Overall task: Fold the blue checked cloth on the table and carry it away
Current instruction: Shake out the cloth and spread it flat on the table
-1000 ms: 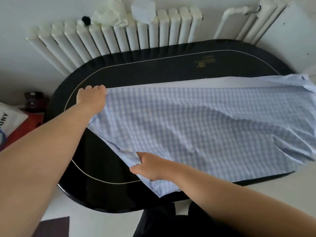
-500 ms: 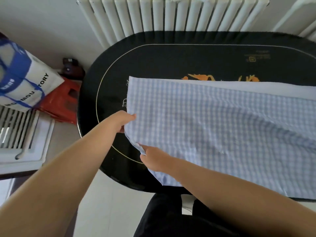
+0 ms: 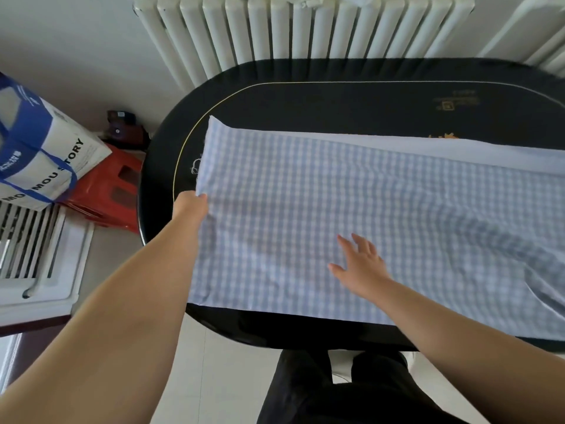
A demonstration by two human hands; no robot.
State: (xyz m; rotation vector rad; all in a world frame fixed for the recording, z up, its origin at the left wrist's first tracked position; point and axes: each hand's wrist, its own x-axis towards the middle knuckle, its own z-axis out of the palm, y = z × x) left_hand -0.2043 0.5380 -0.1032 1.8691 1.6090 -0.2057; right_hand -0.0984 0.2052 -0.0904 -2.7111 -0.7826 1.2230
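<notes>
The blue checked cloth [image 3: 321,203] lies spread over the black oval table [image 3: 305,99], folded once along its length, with a plain pale strip showing along the far edge. My left hand [image 3: 191,206] grips the cloth's left edge about halfway along it, fingers tucked under the fabric. My right hand [image 3: 359,264] lies flat on top of the cloth near the front, fingers spread, holding nothing. The right end of the cloth runs out of view.
A white radiator [image 3: 305,29] stands against the wall behind the table. On the floor at left are a blue and white bag [image 3: 39,154], a red plastic stool [image 3: 107,191] and a white slatted unit [image 3: 33,255]. My dark trousers [image 3: 336,390] show below the table's front edge.
My right hand let go of the front left corner and moved right onto the cloth, now flat and open. The front edge now lies flat on the table. My left hand stayed at the left edge.
</notes>
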